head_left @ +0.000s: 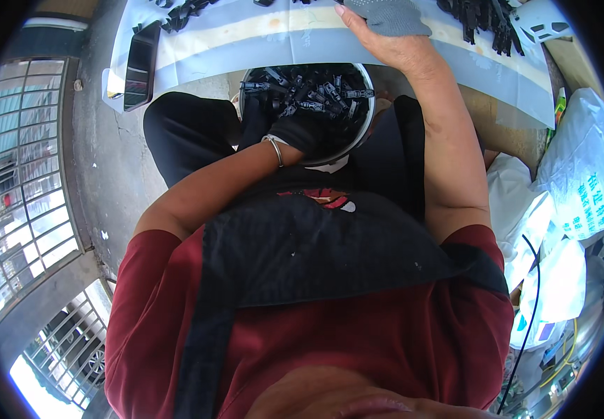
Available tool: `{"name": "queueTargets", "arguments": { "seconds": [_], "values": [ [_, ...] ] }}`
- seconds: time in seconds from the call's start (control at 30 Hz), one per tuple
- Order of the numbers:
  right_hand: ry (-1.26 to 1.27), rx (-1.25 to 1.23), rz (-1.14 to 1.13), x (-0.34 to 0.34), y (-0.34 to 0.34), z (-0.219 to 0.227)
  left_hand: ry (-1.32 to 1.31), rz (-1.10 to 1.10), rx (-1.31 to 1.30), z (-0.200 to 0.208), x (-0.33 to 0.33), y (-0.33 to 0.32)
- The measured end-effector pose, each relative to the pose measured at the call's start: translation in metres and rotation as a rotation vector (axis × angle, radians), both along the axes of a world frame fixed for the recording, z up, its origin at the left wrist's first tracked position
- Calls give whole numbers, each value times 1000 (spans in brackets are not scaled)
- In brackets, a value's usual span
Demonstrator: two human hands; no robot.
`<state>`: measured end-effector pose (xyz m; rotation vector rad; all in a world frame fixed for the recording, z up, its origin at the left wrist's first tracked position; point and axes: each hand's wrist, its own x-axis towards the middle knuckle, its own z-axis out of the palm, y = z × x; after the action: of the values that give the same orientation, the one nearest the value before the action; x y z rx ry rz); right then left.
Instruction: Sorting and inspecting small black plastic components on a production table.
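Small black plastic clips (316, 91) heaped in a bowl (366, 129) on the lap: light, stiff, snag-prone, best pinched singly by the body. Gloved left hand (300, 129) digs into them, grip unclear. Right hand (386, 28) lies flat and open on the table (260, 38), gripping nothing.

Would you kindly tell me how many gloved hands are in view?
2: the left hand in a black glove inside the bowl of black parts; the right hand in a grey glove on the table.

Setting: outdoor concrete yard, daylight.
I log a grey concrete floor (106, 146), a barred window grille (19, 188) on my left, and white sacks (560, 202) piled on my right.
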<state>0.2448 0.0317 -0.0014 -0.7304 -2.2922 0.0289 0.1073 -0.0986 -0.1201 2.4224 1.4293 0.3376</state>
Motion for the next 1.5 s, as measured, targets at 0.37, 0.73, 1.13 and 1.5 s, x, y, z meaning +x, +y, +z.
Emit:
{"name": "queueTargets", "arguments": {
  "seconds": [0.37, 0.73, 1.13, 1.5],
  "values": [
    [-85, -358, -48, -3, -21, 17, -165, 409, -614, 31, -46, -21],
    [-61, -389, 295, -25, -35, -10, -1333, 924, -1026, 59, -49, -39],
    [-316, -571, 641, -36, -68, 33, -597, 307, -513, 164, -75, -24],
    [104, -229, 224, -47, -47, -5, -546, 648, -577, 169, -65, 9]
  ]
}}
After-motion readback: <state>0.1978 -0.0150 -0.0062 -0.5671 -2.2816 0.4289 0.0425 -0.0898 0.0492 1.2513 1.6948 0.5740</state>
